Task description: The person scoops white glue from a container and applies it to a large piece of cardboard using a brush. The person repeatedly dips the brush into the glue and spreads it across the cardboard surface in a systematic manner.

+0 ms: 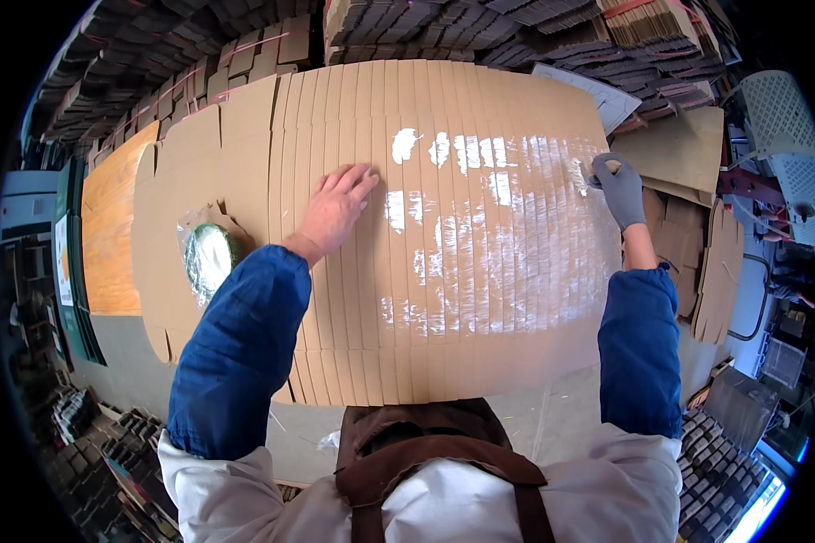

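Overlapping flat cardboard sheets lie fanned out in narrow strips in front of me. White glue is smeared across their right half, with thicker patches toward the far side. My left hand, bare, rests on the strips left of the glue, fingers stretched out and holding nothing. At the far right end of the sheets, my right hand in a grey glove is closed around a brush with glue-whitened bristles. Most of the brush's handle is hidden in the glove. A plastic-lined tub of white glue stands on the cardboard at the left.
Tied stacks of folded cardboard rise along the far side. An orange wooden board lies at the left. Right of the sheets are more cardboard pieces and a pale perforated plastic chair.
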{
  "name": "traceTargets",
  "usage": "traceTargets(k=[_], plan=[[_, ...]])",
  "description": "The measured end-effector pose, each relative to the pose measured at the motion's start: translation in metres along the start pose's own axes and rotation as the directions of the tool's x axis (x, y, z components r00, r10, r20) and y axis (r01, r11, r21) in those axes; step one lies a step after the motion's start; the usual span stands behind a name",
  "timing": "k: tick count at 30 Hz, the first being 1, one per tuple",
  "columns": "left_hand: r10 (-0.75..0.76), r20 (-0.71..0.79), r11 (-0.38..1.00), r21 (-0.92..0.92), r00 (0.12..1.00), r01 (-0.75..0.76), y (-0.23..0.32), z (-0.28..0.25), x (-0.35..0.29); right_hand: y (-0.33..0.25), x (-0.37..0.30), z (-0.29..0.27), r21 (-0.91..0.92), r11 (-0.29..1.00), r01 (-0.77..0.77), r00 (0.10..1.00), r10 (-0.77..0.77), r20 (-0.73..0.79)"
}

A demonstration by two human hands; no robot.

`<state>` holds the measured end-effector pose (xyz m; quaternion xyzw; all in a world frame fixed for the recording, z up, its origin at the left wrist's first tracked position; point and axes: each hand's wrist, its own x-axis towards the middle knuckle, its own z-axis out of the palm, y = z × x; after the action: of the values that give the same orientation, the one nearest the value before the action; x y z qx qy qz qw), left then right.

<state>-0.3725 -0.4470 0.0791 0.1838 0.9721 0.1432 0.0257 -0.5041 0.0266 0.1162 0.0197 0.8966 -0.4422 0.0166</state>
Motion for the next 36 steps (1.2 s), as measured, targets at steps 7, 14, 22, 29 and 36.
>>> traceTargets(k=[7, 14, 22, 29, 36], plan=[[0.016, 0.238, 0.997, 0.07, 0.971, -0.034, -0.004, -0.015, 0.03, 0.006, -0.011, -0.02, -0.124, 0.992, 0.02, 0.996, -0.031, -0.088], [0.007, 0.308, 0.996, 0.083, 0.952, -0.034, -0.003, -0.024, 0.034, -0.026, 0.013, 0.062, -0.169, 0.964, 0.204, 0.977, -0.19, 0.092], [-0.015, 0.314, 0.997, 0.075, 0.949, -0.009, -0.006, -0.023, 0.031, -0.046, 0.041, 0.051, -0.172, 0.944, 0.281, 0.948, -0.246, 0.203], [-0.013, 0.3, 0.997, 0.078, 0.954, -0.011, -0.007, -0.017, 0.033, -0.005, 0.067, 0.019, -0.374, 0.891, 0.259, 0.96, -0.194, 0.203], [0.022, 0.275, 0.999, 0.029, 0.961, -0.031, -0.007, -0.014, 0.034, -0.006, 0.076, 0.017, -0.334, 0.912, 0.238, 0.964, -0.18, 0.197]])
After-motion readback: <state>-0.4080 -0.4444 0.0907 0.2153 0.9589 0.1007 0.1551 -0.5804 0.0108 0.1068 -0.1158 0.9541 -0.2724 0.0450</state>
